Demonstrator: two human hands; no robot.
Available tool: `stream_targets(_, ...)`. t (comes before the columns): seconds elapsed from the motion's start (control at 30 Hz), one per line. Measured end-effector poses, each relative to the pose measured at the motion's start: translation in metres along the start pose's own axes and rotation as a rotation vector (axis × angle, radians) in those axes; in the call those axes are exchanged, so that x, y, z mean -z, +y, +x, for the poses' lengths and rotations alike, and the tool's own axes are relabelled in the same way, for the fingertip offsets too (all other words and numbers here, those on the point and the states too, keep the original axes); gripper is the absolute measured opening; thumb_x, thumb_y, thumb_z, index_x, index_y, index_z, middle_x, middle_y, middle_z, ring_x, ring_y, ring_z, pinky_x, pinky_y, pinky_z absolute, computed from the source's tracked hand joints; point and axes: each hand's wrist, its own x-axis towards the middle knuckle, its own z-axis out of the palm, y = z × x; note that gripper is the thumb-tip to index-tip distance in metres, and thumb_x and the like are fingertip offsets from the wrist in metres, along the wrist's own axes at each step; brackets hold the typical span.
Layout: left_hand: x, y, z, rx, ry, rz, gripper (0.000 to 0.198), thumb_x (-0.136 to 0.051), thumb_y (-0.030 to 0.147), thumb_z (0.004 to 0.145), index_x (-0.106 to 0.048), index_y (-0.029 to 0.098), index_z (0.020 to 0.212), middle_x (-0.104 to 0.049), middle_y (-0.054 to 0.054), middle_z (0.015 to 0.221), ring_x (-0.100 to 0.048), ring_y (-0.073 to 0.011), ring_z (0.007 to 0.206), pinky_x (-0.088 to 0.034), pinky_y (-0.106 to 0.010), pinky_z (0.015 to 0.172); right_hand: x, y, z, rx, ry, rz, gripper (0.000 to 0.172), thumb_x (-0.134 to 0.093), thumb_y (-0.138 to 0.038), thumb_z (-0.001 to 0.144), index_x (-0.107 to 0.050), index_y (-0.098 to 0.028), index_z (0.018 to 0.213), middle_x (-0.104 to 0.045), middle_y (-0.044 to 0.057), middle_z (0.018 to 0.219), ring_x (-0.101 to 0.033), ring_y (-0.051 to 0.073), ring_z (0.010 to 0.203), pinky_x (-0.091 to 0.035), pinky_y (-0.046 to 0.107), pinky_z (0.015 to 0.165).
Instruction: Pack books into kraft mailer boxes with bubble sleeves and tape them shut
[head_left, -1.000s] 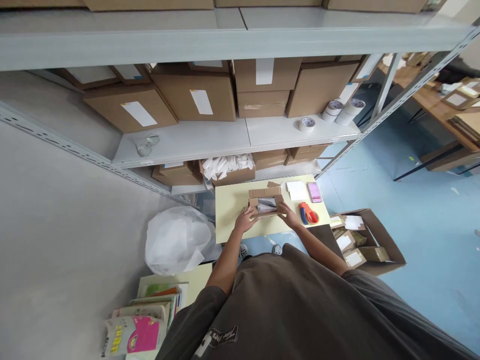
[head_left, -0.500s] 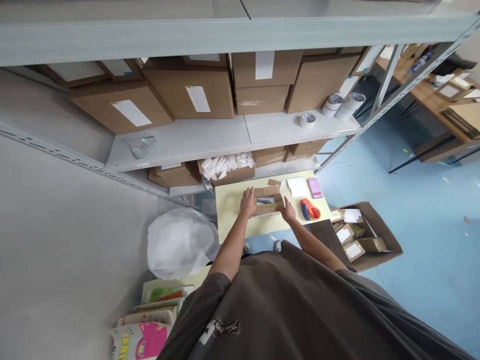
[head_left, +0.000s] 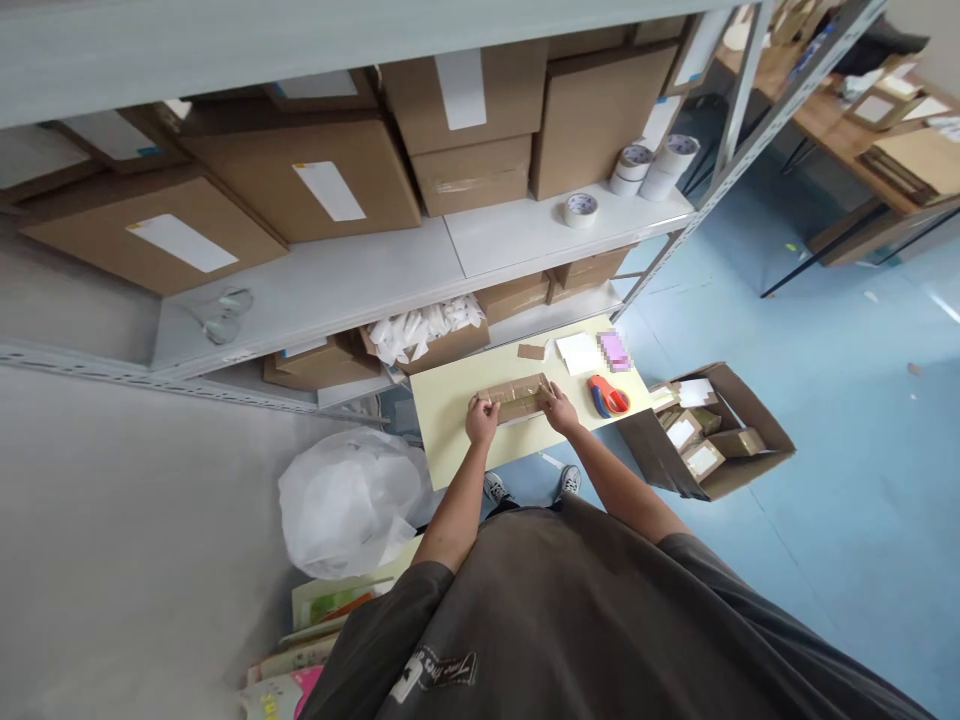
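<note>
A small cardboard box lies on the pale yellow table, its top flaps folded down. My left hand grips its left end, fingers curled at the top edge. Around the right end is my right hand, closed on the box's corner. To the right of it on the table rests a red and blue tape dispenser. Behind that are a stack of white paper and a purple pad. A scrap of brown cardboard sits just behind the box.
A metal shelf with large cartons and tape rolls stands beyond the table. On the floor at right is an open carton of small parcels. A white plastic bag bulges at the left.
The box's open top is now covered by its flaps. Both hands have moved slightly along its ends, and the camera view has shifted.
</note>
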Motion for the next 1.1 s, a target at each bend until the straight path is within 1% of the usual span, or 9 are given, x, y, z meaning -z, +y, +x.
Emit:
stream_targets(0.1, -0.010, 0.010, 0.004, 0.207, 0.083, -0.010, 0.023, -0.074, 0.044, 0.096, -0.069, 0.022, 0.102, -0.076, -0.011, 0.114, -0.073, -0.0274, 0.107, -0.056, -0.037, 0.095, 0.020, 0.016, 0.000, 0.021, 0.049, 0.028, 0.066, -0.050, -0.037, 0.109, -0.041, -0.021, 0.172, -0.039, 0.016, 0.177, -0.050, 0.036, 0.151, -0.047, 0.048, 0.120)
stream_targets(0.2, -0.018, 0.016, 0.010, 0.338, 0.151, -0.034, 0.042, -0.077, 0.041, 0.092, -0.064, 0.021, 0.127, -0.077, -0.011, 0.122, -0.074, -0.0286, 0.113, -0.056, -0.038, 0.097, 0.047, 0.051, -0.003, -0.015, 0.130, 0.035, 0.064, -0.050, -0.037, 0.109, -0.042, -0.020, 0.170, -0.041, 0.016, 0.175, -0.047, 0.035, 0.153, -0.043, 0.049, 0.123)
stream_targets(0.33, -0.026, 0.017, 0.017, 0.287, 0.205, -0.013, 0.080, -0.078, 0.039, 0.089, -0.045, 0.018, 0.159, -0.065, -0.020, 0.150, -0.067, -0.0326, 0.136, -0.056, -0.041, 0.107, 0.082, 0.113, -0.006, -0.106, 0.194, 0.052, 0.061, -0.053, -0.030, 0.106, -0.047, -0.017, 0.166, -0.050, 0.019, 0.168, -0.049, 0.033, 0.151, -0.043, 0.045, 0.122)
stream_targets(0.43, -0.030, 0.019, 0.019, 0.310, 0.223, 0.064, 0.076, -0.072, 0.040, 0.092, -0.047, 0.017, 0.161, -0.061, -0.023, 0.155, -0.064, -0.0368, 0.139, -0.053, -0.047, 0.113, 0.096, 0.155, -0.006, -0.193, 0.168, 0.082, 0.052, -0.056, -0.026, 0.105, -0.058, -0.014, 0.155, -0.062, 0.021, 0.152, -0.058, 0.031, 0.140, -0.048, 0.037, 0.113)
stream_targets(0.53, -0.033, 0.025, 0.019, 0.361, 0.234, 0.128, 0.073, -0.064, 0.053, 0.099, -0.048, 0.018, 0.160, -0.061, -0.022, 0.153, -0.066, -0.0386, 0.135, -0.055, -0.050, 0.111, 0.092, 0.181, -0.005, -0.224, 0.077, 0.116, 0.034, -0.057, -0.030, 0.106, -0.069, -0.015, 0.135, -0.070, 0.018, 0.134, -0.065, 0.027, 0.122, -0.051, 0.031, 0.099)
stream_targets(0.63, -0.035, 0.031, 0.020, 0.382, 0.225, 0.203, 0.077, -0.062, 0.063, 0.099, -0.046, 0.018, 0.159, -0.061, -0.023, 0.151, -0.066, -0.0393, 0.133, -0.056, -0.050, 0.108, 0.075, 0.190, -0.003, -0.182, -0.020, 0.137, 0.025, -0.061, -0.031, 0.104, -0.070, -0.017, 0.123, -0.071, 0.014, 0.129, -0.065, 0.026, 0.117, -0.050, 0.031, 0.097)
stream_targets(0.8, -0.034, 0.033, 0.020, 0.383, 0.194, 0.261, 0.077, -0.063, 0.061, 0.099, -0.044, 0.016, 0.159, -0.060, -0.023, 0.151, -0.067, -0.0383, 0.131, -0.056, -0.048, 0.108, 0.052, 0.190, 0.005, -0.218, -0.133, 0.074, 0.033, -0.069, -0.028, 0.098, -0.068, -0.011, 0.126, -0.073, 0.020, 0.128, -0.065, 0.032, 0.122, -0.049, 0.040, 0.105)
stream_targets(0.97, -0.029, 0.035, 0.019, 0.403, 0.133, 0.220, 0.080, -0.065, 0.058, 0.100, -0.041, 0.014, 0.163, -0.058, -0.024, 0.153, -0.064, -0.0387, 0.137, -0.055, -0.047, 0.110, 0.055, 0.197, 0.012, -0.341, -0.172, 0.040, 0.040, -0.064, -0.033, 0.102, -0.067, -0.006, 0.131, -0.076, 0.024, 0.121, -0.070, 0.034, 0.115, -0.049, 0.041, 0.104)
stream_targets(1.1, -0.030, 0.035, 0.016, 0.384, 0.148, 0.203, 0.081, -0.065, 0.058, 0.100, -0.041, 0.014, 0.164, -0.056, -0.026, 0.154, -0.065, -0.0398, 0.135, -0.055, -0.047, 0.109, 0.059, 0.197, 0.002, -0.326, -0.114, 0.127, 0.051, -0.062, -0.032, 0.102, -0.060, -0.009, 0.147, -0.074, 0.024, 0.130, -0.071, 0.035, 0.119, -0.051, 0.041, 0.104)
